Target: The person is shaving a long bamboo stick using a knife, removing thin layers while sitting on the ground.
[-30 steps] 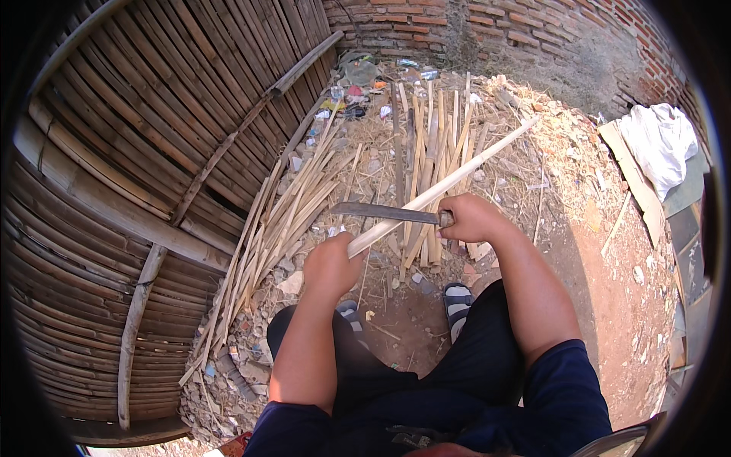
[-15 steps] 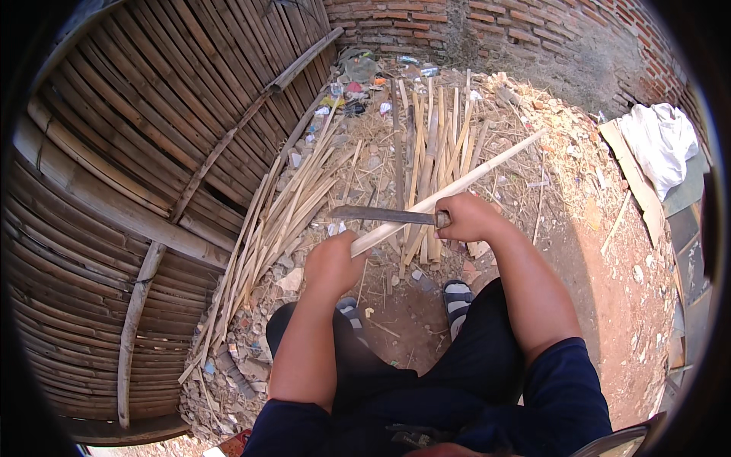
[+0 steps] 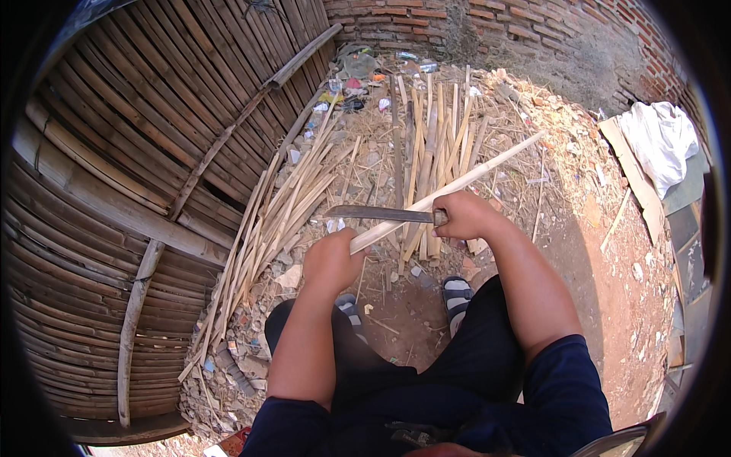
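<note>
Littered ground (image 3: 411, 324), pale strip (image 3: 483, 170) jutting from clenched left hand (image 3: 333, 261), right hand (image 3: 464, 215) clutching knife (image 3: 377, 212), seemingly against it

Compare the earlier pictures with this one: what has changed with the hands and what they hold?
The far end of the pale strip has swung slightly lower in the view and to the right. The right hand and its knife have shifted a little to the left. Nothing was taken hold of or let go: the left hand still grips the strip's near end, and the knife still crosses it.
</note>
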`<state>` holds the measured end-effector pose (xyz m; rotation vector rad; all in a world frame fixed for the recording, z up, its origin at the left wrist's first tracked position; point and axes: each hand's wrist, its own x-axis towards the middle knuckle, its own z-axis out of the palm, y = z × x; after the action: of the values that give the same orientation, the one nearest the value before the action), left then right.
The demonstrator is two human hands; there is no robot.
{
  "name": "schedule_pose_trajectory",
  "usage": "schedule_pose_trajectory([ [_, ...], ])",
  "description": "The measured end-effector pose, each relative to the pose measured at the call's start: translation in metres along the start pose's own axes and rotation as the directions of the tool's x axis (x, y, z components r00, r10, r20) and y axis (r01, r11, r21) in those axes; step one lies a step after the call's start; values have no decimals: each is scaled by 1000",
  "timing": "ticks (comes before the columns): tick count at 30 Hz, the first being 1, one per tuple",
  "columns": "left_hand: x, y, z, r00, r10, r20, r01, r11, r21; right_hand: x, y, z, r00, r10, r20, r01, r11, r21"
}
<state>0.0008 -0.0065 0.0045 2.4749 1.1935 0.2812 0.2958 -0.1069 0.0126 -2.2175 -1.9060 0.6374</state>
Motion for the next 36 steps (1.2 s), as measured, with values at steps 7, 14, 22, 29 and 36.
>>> schedule_pose_trajectory([
  [7, 0, -3, 1, 999, 32, 19, -33, 999, 32, 5, 7, 12, 1000, -22, -16, 22, 1000, -2],
  [14, 0, 1, -2, 999, 10, 43, -12, 999, 33, 5, 6, 10, 1000, -18, -6, 18, 1000, 3],
  [22, -1, 0, -1, 1000, 23, 10, -23, 1000, -9, 2, 4, 2, 999, 15, 32, -15, 1000, 1],
  [29, -1, 0, -1, 999, 28, 18, -28, 1000, 3, 1, 0, 6, 1000, 3, 4, -3, 1000, -1],
  [36, -1, 0, 1, 1000, 20, -2, -20, 999, -27, 1, 9, 7, 998, -24, -66, 24, 1000, -6],
])
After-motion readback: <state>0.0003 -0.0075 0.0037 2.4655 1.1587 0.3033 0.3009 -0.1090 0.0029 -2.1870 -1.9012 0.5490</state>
